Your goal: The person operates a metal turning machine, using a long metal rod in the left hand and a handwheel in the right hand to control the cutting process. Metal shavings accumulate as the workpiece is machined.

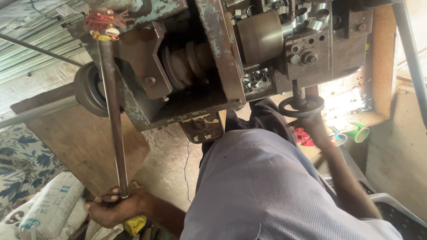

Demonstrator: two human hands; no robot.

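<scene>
Here, a person is working at a worn metal machine [195,66] with flaking blue-green paint, seen from a head-worn camera tilted so the machine fills the top of the view and the person's grey-clad torso [262,186] the lower middle. The left hand [113,209] is reaching out low at the bottom left, the forearm stretching back toward the body, and the fingers are curling closed around the lower end of a long steel lever rod [113,120]. That rod is running nearly straight up from the fist to the machine's upper left corner, where red threads and small shells [104,24] are hanging at its top. The right arm is extending up and forward along the right side, and the right hand [311,122] is meeting a small black handwheel [302,106] under the machine's right part; the hand appears to be gripping the wheel's rim, though the fingers are partly hidden. Short cut metal rings [255,80] are lying in a tray on the machine, just left of the handwheel's spindle. A dark pulley wheel [89,89] is sitting at the machine's left side. A wooden board [84,146] is lying below it, with printed sacks [49,209] near the left hand and a green cup [360,132] at the right.
</scene>
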